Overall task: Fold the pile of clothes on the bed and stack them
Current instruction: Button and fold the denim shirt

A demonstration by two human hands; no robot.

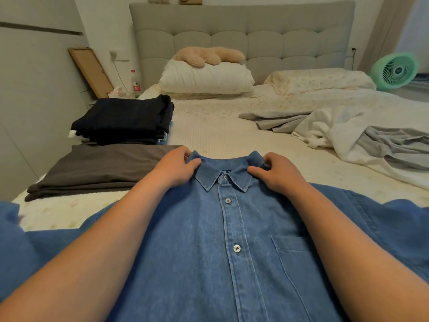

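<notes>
**Both hands at the collar of a denim shirt laid out on the bed**

A blue denim shirt [232,240] lies front-up on the near part of the bed [216,133], buttoned down the placket, with its chest pocket on the right side of the view and its sleeves spreading out to both edges of the frame. The collar sits at the far end of the shirt, pointing toward the headboard [241,36].

The left hand [176,169] has its fingers curled round the left side of the collar, thumb lying on top of the collar flap. The right hand [276,173] pinches the right side of the collar, fingers bent over the edge and thumb pressing on the flap. Both bare forearms stretch across the shirt's shoulders.

To the left, beside the shirt, a folded dark grey garment [97,170] lies flat on the mattress. Just beyond it stands a stack of folded black clothes [125,119]. On the right half of the bed, well apart from the shirt, is a loose heap of unfolded white and grey clothes [348,135].

At the head of the bed a white pillow [206,77] carries a beige plush toy [209,55]. A green fan [394,72] stands at the far right, and a plastic bottle [135,81] by the left wall.
</notes>
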